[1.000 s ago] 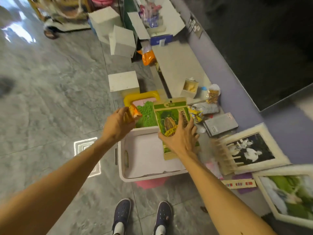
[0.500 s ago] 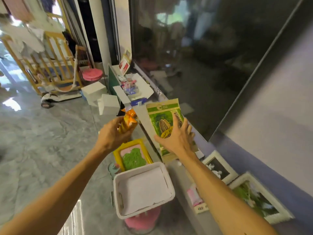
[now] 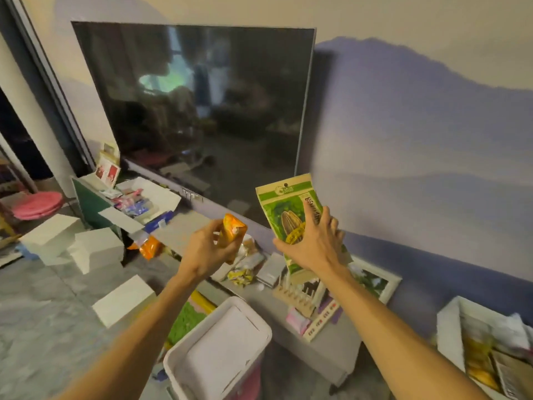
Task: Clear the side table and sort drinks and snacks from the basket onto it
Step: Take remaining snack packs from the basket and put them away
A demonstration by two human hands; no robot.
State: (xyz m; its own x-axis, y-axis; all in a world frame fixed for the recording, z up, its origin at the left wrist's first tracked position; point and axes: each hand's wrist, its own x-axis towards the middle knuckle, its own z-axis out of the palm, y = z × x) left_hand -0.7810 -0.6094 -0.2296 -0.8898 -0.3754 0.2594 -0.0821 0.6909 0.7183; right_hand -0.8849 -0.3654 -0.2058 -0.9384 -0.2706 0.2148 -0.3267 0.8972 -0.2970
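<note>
Green sunflower-seed packet [image 3: 291,215] and orange snack pouch [image 3: 232,230], gripped in your right [image 3: 313,243] and left [image 3: 206,251] hands, have risen clear above the white plastic basket [image 3: 184,368]; place them next.

both arms reach forward, left hand [image 3: 206,249] and right hand [image 3: 313,243] each raised, grip closed.

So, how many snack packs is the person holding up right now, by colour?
Orange: 1, the small orange pack in the left hand.
Green: 1, the green seed bag in the right hand.
Total: 2
</note>
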